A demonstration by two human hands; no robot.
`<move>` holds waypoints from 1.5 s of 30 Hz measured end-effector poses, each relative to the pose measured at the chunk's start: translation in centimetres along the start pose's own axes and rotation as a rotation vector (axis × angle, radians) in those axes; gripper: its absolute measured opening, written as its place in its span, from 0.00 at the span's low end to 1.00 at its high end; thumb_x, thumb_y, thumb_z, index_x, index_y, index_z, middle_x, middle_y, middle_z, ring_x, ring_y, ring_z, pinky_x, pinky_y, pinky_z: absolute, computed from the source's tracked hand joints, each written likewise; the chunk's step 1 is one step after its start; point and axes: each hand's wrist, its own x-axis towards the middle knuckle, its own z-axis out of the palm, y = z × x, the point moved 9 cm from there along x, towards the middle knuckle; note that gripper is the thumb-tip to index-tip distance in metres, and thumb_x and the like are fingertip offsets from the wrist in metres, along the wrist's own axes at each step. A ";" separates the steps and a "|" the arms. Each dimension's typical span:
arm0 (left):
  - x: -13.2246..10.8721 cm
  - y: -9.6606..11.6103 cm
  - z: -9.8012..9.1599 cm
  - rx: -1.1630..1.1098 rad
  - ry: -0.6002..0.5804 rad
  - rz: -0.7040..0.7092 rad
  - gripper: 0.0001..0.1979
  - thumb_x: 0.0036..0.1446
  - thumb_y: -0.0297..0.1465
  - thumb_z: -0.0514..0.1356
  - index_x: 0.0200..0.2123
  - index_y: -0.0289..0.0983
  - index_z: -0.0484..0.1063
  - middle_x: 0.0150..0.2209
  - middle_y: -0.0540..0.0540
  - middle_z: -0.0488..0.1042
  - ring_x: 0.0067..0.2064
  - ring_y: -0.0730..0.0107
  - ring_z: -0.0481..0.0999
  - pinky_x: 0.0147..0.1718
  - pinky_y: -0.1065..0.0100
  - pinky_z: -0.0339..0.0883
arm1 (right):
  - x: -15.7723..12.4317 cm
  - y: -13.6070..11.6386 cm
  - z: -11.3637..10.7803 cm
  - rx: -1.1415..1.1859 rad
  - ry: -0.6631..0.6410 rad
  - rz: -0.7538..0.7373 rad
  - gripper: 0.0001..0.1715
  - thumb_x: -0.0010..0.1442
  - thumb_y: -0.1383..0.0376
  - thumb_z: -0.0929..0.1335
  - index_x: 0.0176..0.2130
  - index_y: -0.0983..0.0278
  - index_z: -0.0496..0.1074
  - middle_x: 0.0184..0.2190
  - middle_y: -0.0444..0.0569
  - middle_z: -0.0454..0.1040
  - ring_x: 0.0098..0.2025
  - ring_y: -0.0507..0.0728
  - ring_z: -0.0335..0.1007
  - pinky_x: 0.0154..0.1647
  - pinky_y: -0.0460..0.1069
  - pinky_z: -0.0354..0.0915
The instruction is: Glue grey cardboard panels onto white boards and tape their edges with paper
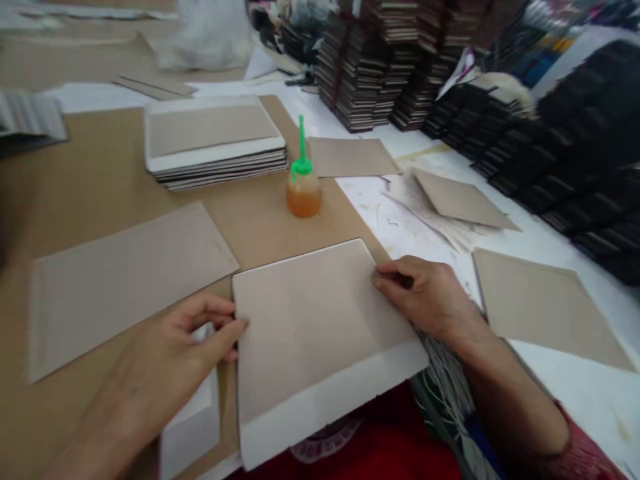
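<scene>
A beige cardboard panel (320,320) with a white strip along its near side lies at the table's front edge, partly overhanging it. My left hand (195,340) pinches its left edge between thumb and fingers. At the upper part of the right edge, my right hand (425,293) pinches the same panel. Left of it, another beige sheet (130,280) lies flat on brown board. Behind the panel stands a small squeeze bottle (304,200) with a green spout and orange liquid. Below my left hand is a folded white piece (193,427), partly hidden by it.
A stack of white-rimmed panels (215,140) sits beyond, left of the bottle. Loose beige sheets (465,197) and a single sheet (545,303) lie to the right. Tall piles of dark brown pieces (360,73) and black pieces (575,147) line the back right.
</scene>
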 end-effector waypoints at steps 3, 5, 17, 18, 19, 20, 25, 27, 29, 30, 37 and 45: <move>-0.3 1.8 0.3 -0.018 -0.039 -0.011 0.15 0.53 0.45 0.61 0.38 0.43 0.68 0.31 0.59 0.73 0.27 0.71 0.78 0.32 0.68 0.63 | 0.3 0.1 0.1 -0.047 0.023 -0.029 0.09 0.57 0.63 0.70 0.38 0.60 0.80 0.34 0.46 0.81 0.34 0.58 0.77 0.36 0.53 0.68; -0.4 1.9 0.1 -0.027 -0.018 -0.017 0.14 0.52 0.44 0.62 0.37 0.43 0.68 0.29 0.60 0.72 0.25 0.70 0.78 0.31 0.67 0.63 | 0.4 -0.1 0.3 -0.069 0.025 -0.055 0.09 0.58 0.62 0.69 0.37 0.60 0.80 0.33 0.45 0.81 0.34 0.59 0.77 0.35 0.54 0.69; -0.9 2.7 0.3 0.012 -0.035 0.013 0.09 0.54 0.41 0.57 0.35 0.42 0.66 0.26 0.59 0.70 0.25 0.71 0.75 0.32 0.66 0.61 | 0.4 -0.1 0.8 -0.146 -0.046 -0.052 0.12 0.61 0.59 0.65 0.39 0.57 0.78 0.35 0.45 0.80 0.36 0.59 0.77 0.37 0.54 0.70; -0.9 2.7 0.3 0.013 -0.036 0.006 0.10 0.54 0.41 0.57 0.35 0.42 0.66 0.26 0.60 0.70 0.25 0.71 0.75 0.31 0.66 0.61 | 0.4 0.0 0.8 -0.151 -0.050 -0.052 0.12 0.62 0.59 0.65 0.39 0.57 0.78 0.35 0.45 0.79 0.37 0.59 0.76 0.37 0.54 0.69; -0.9 2.6 0.4 0.011 -0.040 -0.001 0.10 0.54 0.41 0.57 0.35 0.43 0.66 0.26 0.60 0.70 0.25 0.72 0.75 0.31 0.66 0.61 | 0.4 0.0 0.9 -0.154 -0.055 -0.054 0.13 0.62 0.59 0.65 0.40 0.57 0.78 0.35 0.45 0.79 0.37 0.58 0.76 0.38 0.54 0.69; -0.9 2.5 0.5 0.011 -0.046 -0.009 0.10 0.54 0.41 0.56 0.35 0.43 0.66 0.27 0.60 0.70 0.24 0.72 0.75 0.30 0.67 0.61 | 0.3 0.0 1.0 -0.155 -0.060 -0.057 0.13 0.62 0.59 0.64 0.39 0.57 0.78 0.35 0.44 0.79 0.37 0.58 0.76 0.38 0.53 0.69; -0.8 2.1 0.6 0.051 -0.039 -0.001 0.11 0.55 0.43 0.55 0.37 0.44 0.66 0.28 0.59 0.71 0.25 0.71 0.74 0.31 0.66 0.61 | 0.3 -0.3 1.1 -0.167 -0.084 -0.080 0.13 0.64 0.59 0.63 0.39 0.57 0.76 0.33 0.45 0.77 0.35 0.57 0.75 0.35 0.53 0.67; -0.7 2.1 0.7 0.046 -0.041 0.009 0.11 0.55 0.43 0.54 0.37 0.44 0.65 0.28 0.59 0.70 0.26 0.70 0.74 0.31 0.66 0.61 | 0.4 -0.4 1.1 -0.173 -0.094 -0.083 0.13 0.64 0.60 0.62 0.38 0.57 0.76 0.33 0.45 0.76 0.35 0.57 0.74 0.36 0.53 0.67; -0.7 2.2 0.8 0.045 -0.048 0.020 0.10 0.55 0.42 0.54 0.36 0.44 0.65 0.27 0.59 0.70 0.26 0.70 0.75 0.32 0.66 0.61 | 0.5 -0.4 1.1 -0.175 -0.101 -0.075 0.13 0.64 0.60 0.62 0.38 0.57 0.75 0.33 0.45 0.76 0.35 0.57 0.74 0.36 0.53 0.66; -0.8 2.3 0.9 0.046 -0.056 0.024 0.10 0.56 0.42 0.54 0.36 0.44 0.65 0.27 0.59 0.70 0.26 0.70 0.75 0.32 0.66 0.61 | 0.5 -0.5 1.1 -0.176 -0.105 -0.071 0.12 0.64 0.61 0.62 0.38 0.57 0.75 0.33 0.46 0.76 0.35 0.57 0.74 0.37 0.53 0.66; -0.5 1.7 1.3 0.096 -0.106 0.055 0.15 0.57 0.49 0.52 0.37 0.45 0.65 0.29 0.57 0.71 0.29 0.68 0.75 0.34 0.65 0.64 | 0.2 -1.2 0.9 -0.133 -0.138 -0.041 0.12 0.64 0.66 0.62 0.38 0.60 0.75 0.34 0.47 0.74 0.36 0.58 0.73 0.38 0.54 0.67; 0.1 1.3 0.8 0.256 0.080 0.317 0.18 0.58 0.48 0.53 0.45 0.46 0.68 0.41 0.48 0.73 0.45 0.60 0.76 0.45 0.60 0.70 | -0.4 -3.0 1.7 -0.127 -0.143 -0.156 0.15 0.64 0.74 0.60 0.41 0.61 0.73 0.40 0.50 0.68 0.38 0.56 0.70 0.38 0.51 0.69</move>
